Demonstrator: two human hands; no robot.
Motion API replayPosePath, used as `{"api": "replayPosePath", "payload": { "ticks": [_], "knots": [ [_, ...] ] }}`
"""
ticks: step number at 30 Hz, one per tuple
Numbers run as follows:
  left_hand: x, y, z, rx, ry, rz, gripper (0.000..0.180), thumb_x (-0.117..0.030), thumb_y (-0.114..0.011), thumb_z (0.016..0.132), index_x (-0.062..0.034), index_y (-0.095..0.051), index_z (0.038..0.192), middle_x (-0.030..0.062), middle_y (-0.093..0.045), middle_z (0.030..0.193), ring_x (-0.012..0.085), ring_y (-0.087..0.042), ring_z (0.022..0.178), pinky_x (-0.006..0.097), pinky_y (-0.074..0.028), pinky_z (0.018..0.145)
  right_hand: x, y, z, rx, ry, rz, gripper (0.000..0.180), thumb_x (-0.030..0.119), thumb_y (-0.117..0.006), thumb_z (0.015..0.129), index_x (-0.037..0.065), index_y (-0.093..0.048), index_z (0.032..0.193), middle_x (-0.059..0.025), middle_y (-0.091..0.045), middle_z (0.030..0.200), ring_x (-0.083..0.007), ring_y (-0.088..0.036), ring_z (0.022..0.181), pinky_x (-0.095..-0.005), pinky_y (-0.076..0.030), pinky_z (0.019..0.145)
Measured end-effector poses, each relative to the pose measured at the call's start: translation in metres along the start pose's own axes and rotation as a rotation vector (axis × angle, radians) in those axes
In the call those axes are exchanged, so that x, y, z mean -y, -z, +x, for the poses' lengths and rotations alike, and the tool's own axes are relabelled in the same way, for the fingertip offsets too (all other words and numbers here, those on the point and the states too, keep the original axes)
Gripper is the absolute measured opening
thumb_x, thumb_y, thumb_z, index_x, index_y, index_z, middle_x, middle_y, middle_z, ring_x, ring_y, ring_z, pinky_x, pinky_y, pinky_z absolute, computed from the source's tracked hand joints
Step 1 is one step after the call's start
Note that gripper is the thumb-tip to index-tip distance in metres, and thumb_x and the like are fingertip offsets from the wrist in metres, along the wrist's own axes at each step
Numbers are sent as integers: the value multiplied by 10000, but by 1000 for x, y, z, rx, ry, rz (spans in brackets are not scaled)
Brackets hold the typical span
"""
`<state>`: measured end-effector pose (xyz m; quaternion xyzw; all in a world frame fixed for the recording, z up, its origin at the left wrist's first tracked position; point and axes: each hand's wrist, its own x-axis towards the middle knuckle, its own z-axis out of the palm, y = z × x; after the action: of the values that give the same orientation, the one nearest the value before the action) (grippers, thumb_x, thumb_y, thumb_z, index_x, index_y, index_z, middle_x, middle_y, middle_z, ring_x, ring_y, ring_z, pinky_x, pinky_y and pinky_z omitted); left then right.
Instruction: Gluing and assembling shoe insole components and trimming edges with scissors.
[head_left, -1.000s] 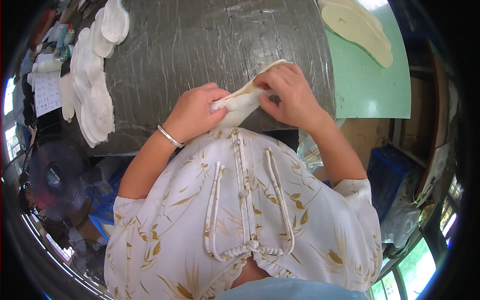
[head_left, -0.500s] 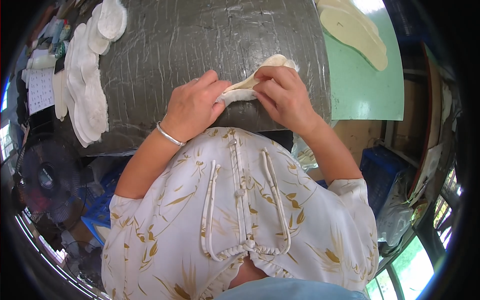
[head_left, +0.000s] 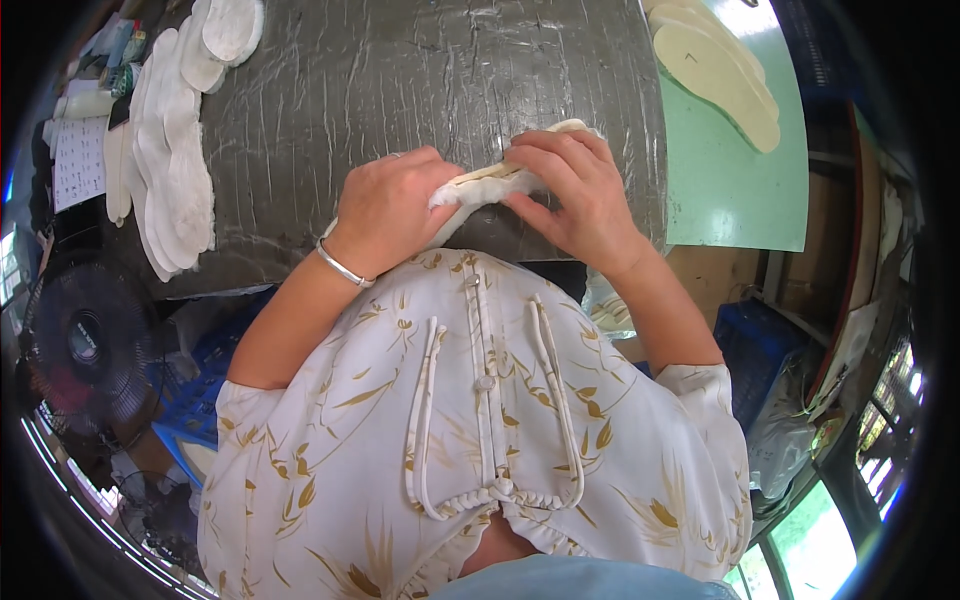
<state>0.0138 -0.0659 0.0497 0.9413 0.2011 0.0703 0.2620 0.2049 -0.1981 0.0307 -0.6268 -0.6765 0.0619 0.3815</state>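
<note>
Pinching at the centre of the frame, the left hand (head_left: 392,205) has its fingers and thumb closed on one part of a white fleecy piece (head_left: 490,188), while the right hand (head_left: 578,195) grips it farther right, fingers bent over the upper edge and thumb below. The piece is held bowed between them over the near part of the dark bench (head_left: 400,80), a cream layer showing along its top and fluff beneath. It looks partway through: cream and fleece meet along the visible stretch, but the fingers hide whether they are joined throughout, and the piece is not yet laid flat. Farther out, at the upper left, similar fleecy soles (head_left: 180,165) lie overlapped in a row, probably already done. At the upper right, cream sole shapes (head_left: 715,85) rest on a green board (head_left: 745,205); no fleece shows on them, so they seem left to do, though their undersides are hidden.
</note>
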Motion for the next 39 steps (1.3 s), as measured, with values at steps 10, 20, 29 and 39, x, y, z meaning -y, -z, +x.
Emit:
{"api": "replayPosePath", "payload": {
  "ticks": [10, 20, 29, 39],
  "knots": [
    [-2, -4, 2, -34, 25, -18, 178, -166, -686, 777, -127, -733, 944, 50, -639, 807, 270, -633, 699, 360, -495, 605, 1, -11, -3, 27, -7, -119, 250, 225, -784, 711, 111, -653, 891, -26, -625, 899, -234, -606, 852, -388, -450, 876],
    [0, -8, 1, -39, -17, 49, 197, -159, -682, 773, -154, -727, 965, 26, -641, 830, 257, -640, 718, 357, -507, 609, 6, -6, 4, 57, 138, 1, 117, 105, -721, 705, 88, -640, 788, -21, -594, 979, -217, -578, 894, -394, -440, 883],
    [3, -9, 3, -25, -90, 123, 194, -204, -695, 790, -148, -724, 973, 18, -615, 811, 243, -635, 679, 350, -504, 584, 4, -15, 4, -39, 90, 19, 123, 43, -704, 709, 48, -603, 778, -92, -608, 1182, -273, -600, 960, -388, -450, 824],
    [1, -2, 2, 4, -99, 15, 233, -317, -663, 846, -169, -715, 1019, 33, -596, 780, 247, -628, 671, 377, -503, 583, 7, -12, 2, -55, 12, 74, 105, 43, -704, 730, 40, -625, 800, -80, -629, 1121, -259, -608, 945, -380, -459, 829]
  ]
}}
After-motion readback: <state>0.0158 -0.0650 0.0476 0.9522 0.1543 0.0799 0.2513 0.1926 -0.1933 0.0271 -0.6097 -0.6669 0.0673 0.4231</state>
